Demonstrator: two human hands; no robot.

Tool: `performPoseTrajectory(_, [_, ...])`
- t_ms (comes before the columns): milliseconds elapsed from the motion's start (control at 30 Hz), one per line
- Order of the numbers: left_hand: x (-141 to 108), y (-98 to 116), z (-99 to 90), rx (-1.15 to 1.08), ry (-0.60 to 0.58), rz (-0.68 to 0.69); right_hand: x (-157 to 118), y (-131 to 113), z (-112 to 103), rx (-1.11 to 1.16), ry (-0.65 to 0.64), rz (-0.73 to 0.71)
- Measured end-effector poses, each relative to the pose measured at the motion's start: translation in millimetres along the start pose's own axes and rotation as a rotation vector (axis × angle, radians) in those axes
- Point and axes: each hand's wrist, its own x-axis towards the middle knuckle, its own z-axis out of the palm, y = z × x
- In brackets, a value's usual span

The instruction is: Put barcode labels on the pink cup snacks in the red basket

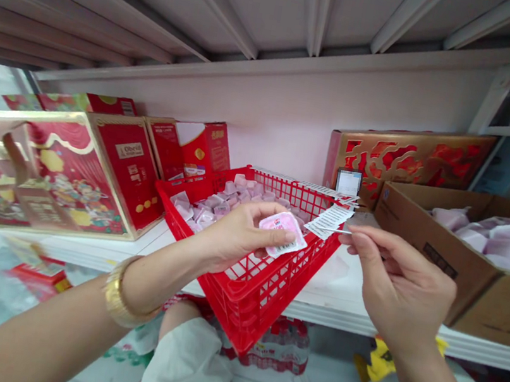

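Note:
My left hand point(249, 231), with a gold bracelet point(118, 292) on its wrist, grips a small pink sealed cup point(282, 230) above the front of a red plastic basket point(233, 287). Several similar pink cups point(230, 197) lie in the back part of the basket. To the right, my right hand point(397, 279) pinches the end of a strip of barcode labels point(330, 220) between thumb and forefinger. More of the label strip lies along the basket's back rim.
Beside the basket on the right, an open cardboard box point(420, 241) holds bagged pinkish pieces point(502, 237). Red gift boxes point(115, 164) stand left, and a gold-red box point(413, 157) behind. A metal shelf point(282, 10) hangs overhead. Shrink-wrapped bottles point(282, 345) sit below.

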Motion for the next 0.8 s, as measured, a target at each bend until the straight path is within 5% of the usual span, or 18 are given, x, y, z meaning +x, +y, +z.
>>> performPoseTrajectory(333, [-2.8,-0.4,1.6,0.152,-0.047,0.041,-7.9,-11.9,11.3,0.106,-0.018,0.088])
performPoseTrajectory(800, [-5.0,0.9,-0.1,0.228,-0.069,0.078,-6.6,-21.1,23.2,0.088,-0.095,-0.069])
